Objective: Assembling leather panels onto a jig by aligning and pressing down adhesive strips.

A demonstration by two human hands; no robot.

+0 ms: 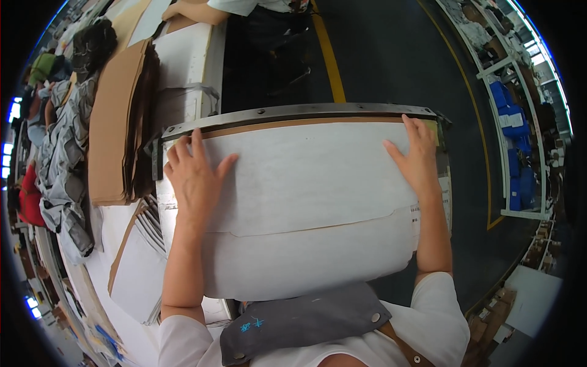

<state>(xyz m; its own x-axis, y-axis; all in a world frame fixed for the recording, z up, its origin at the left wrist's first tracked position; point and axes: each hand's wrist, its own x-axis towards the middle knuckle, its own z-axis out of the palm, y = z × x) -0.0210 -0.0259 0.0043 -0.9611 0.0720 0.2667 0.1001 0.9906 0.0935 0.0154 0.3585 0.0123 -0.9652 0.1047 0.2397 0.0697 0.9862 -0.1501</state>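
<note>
A large white sheet of card or paper (312,177) lies in front of me, its near part bending down toward my body. A fold or flap edge runs across it. At the far side a brown cardboard edge (293,125) shows just before a riveted metal bar (299,111). My left hand (195,174) rests on the sheet's far left corner, fingers spread and fingertips close to the bar. On the far right corner lies my right hand (417,156), thumb apart from the stretched fingers. Neither hand grips anything.
To the left stand a stack of brown cardboard sheets (116,128), a pile of white sheets (139,269) and heaped grey cloth (64,159). Another person's arm (199,12) reaches over the far table. A rack with blue bins (512,125) is at right, beyond the dark floor.
</note>
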